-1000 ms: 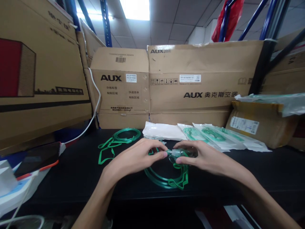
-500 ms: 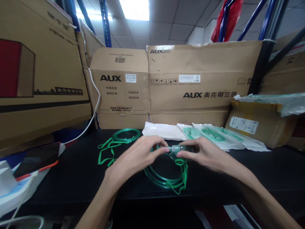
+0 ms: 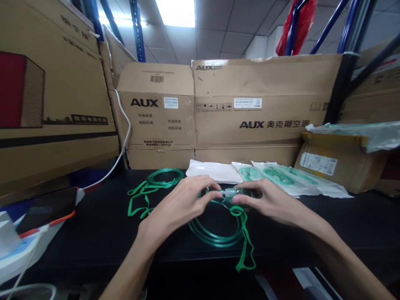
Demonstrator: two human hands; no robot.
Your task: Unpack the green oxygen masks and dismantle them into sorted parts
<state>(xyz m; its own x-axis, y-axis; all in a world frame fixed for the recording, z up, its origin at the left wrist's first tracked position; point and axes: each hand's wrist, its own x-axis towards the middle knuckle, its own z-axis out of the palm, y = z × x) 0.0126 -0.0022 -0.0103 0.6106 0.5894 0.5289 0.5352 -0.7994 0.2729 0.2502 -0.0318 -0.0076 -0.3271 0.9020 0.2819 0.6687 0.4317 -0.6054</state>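
Above the black shelf, my right hand (image 3: 270,200) is closed around a clear greenish oxygen mask (image 3: 239,191), with fingers covering most of it. At the mask's pale connector, the thumb and fingers of my left hand (image 3: 187,200) pinch the end of the green tubing (image 3: 215,241). Whether the tubing is fully seated on the connector is hard to tell. The rest of that tubing lies coiled on the shelf under my hands. A green elastic strap (image 3: 246,246) hangs from the mask toward the shelf's front edge.
Another coil of green tubing (image 3: 164,178) with a green strap (image 3: 134,208) lies at left. Behind my hands are a white packet (image 3: 212,170) and several clear packets (image 3: 278,175). A cardboard box (image 3: 334,166) stands at right, a phone (image 3: 46,210) at left. Large cartons (image 3: 250,83) wall the back.
The green strap has swung lower and slightly right, away from the tubing coil, toward the front edge. Both hands keep nearly the same grip and place.
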